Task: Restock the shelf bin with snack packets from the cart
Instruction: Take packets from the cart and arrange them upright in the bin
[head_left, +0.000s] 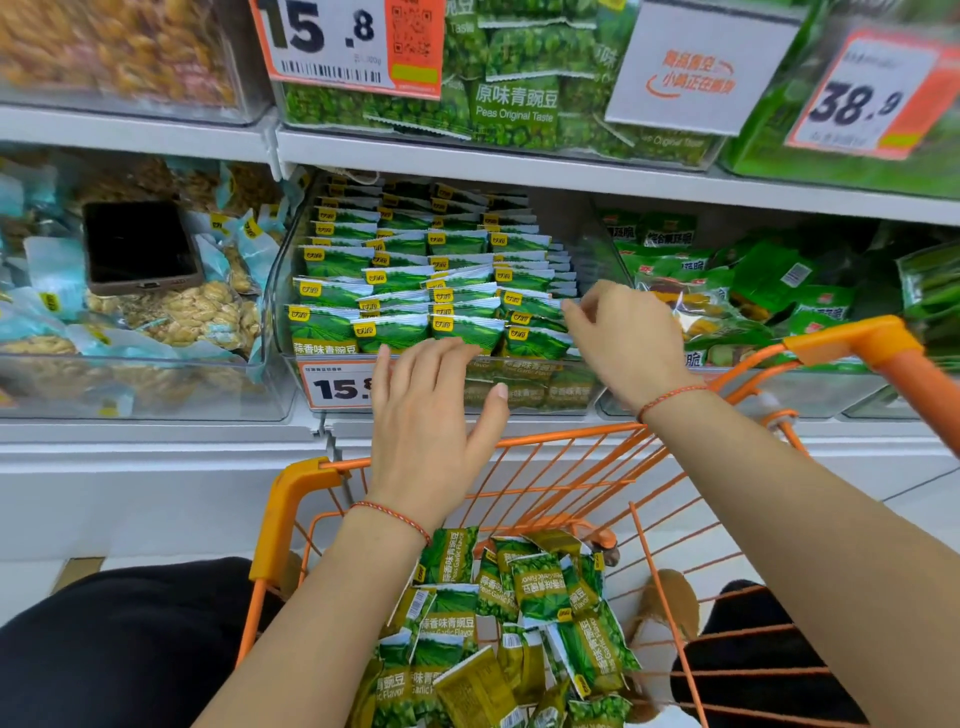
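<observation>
A clear shelf bin (280, 270) on the middle shelf holds neat upright rows of green pea snack packets (431, 275). My left hand (431, 415) hovers flat in front of the bin's front wall, fingers spread, holding nothing. My right hand (623, 338) is at the right end of the front rows, fingertips touching the edge of a packet there; no packet is lifted. Below, the orange wire cart (291, 499) holds a loose pile of the same green garlic-flavour packets (519, 613).
A dark phone (140, 247) lies on peanut packets in the left bin. Other green snack bins stand to the right and on the shelf above. The cart's orange handle (878, 343) crosses in front of the right bin. A price tag (337, 387) hangs on the target bin.
</observation>
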